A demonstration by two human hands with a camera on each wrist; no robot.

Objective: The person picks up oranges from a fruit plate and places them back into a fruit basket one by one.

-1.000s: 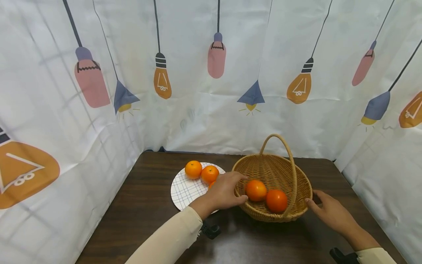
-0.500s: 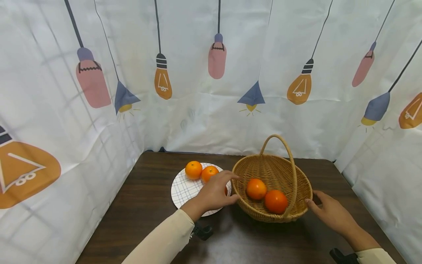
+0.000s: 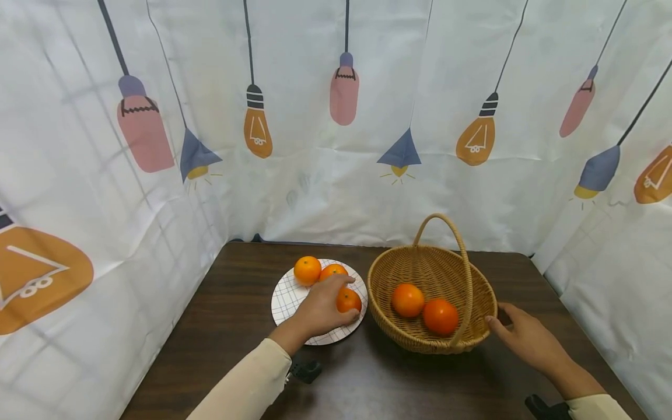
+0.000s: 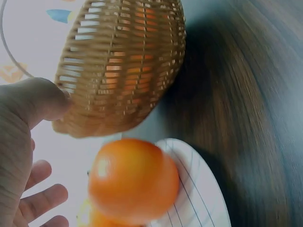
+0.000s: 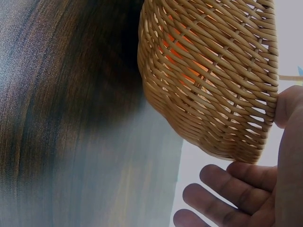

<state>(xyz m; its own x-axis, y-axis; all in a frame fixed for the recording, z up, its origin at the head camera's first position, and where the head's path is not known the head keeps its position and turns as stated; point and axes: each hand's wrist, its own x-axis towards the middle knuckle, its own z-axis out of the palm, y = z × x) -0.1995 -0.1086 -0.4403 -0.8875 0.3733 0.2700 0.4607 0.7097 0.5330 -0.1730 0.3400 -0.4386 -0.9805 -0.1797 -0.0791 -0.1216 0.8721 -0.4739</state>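
My left hand [image 3: 321, 306] hovers over a white plate [image 3: 286, 300] with blue grid lines, fingers and thumb spread around an orange [image 3: 349, 300]. In the left wrist view a gap shows between the fingers and that orange [image 4: 135, 182]. Two more oranges sit farther back on the plate. To the right stands a wicker basket [image 3: 401, 265] with a tall handle, holding two redder orange fruits [image 3: 408, 300]. My right hand [image 3: 527, 338] holds the basket's right rim, thumb on the edge and forefinger against the outside, as the right wrist view shows.
The dark wooden table [image 3: 226, 344] carries the plate and basket side by side. A white curtain [image 3: 315, 198] printed with lamps encloses its back and sides. The basket handle [image 3: 464, 274] arches high above the rim.
My left hand has moved left from the basket's left rim to above the plate, bringing the front orange into view. The right hand stays at the basket's rim.
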